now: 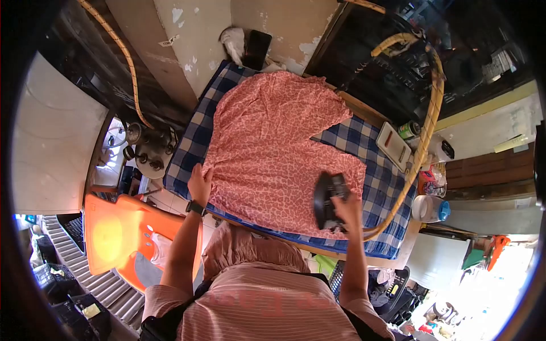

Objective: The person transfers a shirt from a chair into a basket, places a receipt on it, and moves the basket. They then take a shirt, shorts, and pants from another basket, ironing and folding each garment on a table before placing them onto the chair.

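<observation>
A pink garment (pixel 267 153) with a reddish blotchy print lies spread over a blue-and-white checked cloth (pixel 193 142). Two wide parts of it point to the right, with a notch between them. My right hand (pixel 347 209) is closed round the handle of a black clothes iron (pixel 327 199), which rests on the lower right part of the garment. At the garment's left edge, my left hand (pixel 199 184) pinches the fabric near the front corner. A dark watch sits on my left wrist.
A yellow-wrapped hose (pixel 429 125) loops down the right side to the iron. A white tray (pixel 393 146), a can (pixel 408 129) and a blue-lidded tub (pixel 430 208) stand on the right. An orange chair (pixel 119 238) is at the left. A black phone-like object (pixel 257 50) leans at the back.
</observation>
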Tool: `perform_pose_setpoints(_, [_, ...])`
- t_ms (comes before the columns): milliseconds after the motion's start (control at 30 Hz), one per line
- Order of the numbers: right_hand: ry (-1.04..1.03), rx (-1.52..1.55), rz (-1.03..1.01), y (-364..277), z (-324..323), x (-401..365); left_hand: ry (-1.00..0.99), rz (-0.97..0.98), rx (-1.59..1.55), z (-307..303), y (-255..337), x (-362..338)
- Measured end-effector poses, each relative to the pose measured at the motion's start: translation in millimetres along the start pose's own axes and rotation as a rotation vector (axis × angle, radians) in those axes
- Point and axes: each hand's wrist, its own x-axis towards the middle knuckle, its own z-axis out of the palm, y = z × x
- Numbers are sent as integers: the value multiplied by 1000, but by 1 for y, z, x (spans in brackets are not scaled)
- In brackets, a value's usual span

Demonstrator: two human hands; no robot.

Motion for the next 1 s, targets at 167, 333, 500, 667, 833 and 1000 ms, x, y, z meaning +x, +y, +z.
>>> perform_pose_setpoints(167, [10,366,267,43,-54,21,-124,76,-7,4,-13,12])
perform_pose_setpoints(333, [-300,59,-127,-37,-20,-4,-286,-19,-367,-18,10,35])
perform_pose_setpoints(500, [-593,-221,-565,-177,57,-33,-135,-76,-455,-1,7,25])
perform_pose_setpoints(667, [-559,-176,-629,-248,109,-9,-35,-29,-317,1,6,33])
perform_pose_setpoints(833, [-437,-105,-499,-220,77,37,53,58,-86,4,14,29])
perform_pose_setpoints(1000, [-104,-38,-76,-107,11,88,82,120,100,20,1,29])
